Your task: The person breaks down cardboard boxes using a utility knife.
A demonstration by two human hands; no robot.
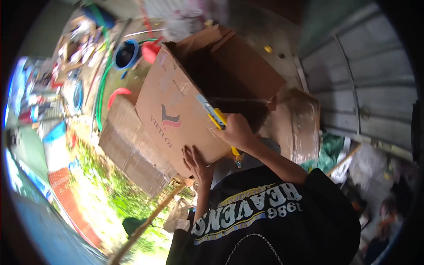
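A large cardboard box (176, 101) printed with "VIETLOI" is tilted in front of me, its open flaps facing away. My right hand (236, 130) grips a yellow utility knife (211, 111), and the blade lies against the box's side panel. My left hand (198, 164) rests flat against the box's near lower edge, fingers spread. My black printed shirt (265, 221) fills the lower part of the view.
A flattened cardboard sheet (132, 145) lies under the box. A plastic-wrapped bundle (302, 123) sits to the right, by a grey metal shutter (366, 79). A blue bucket (126, 54), a red container (151, 51) and a green hose (104, 79) lie beyond. Grass (119, 194) grows on the left.
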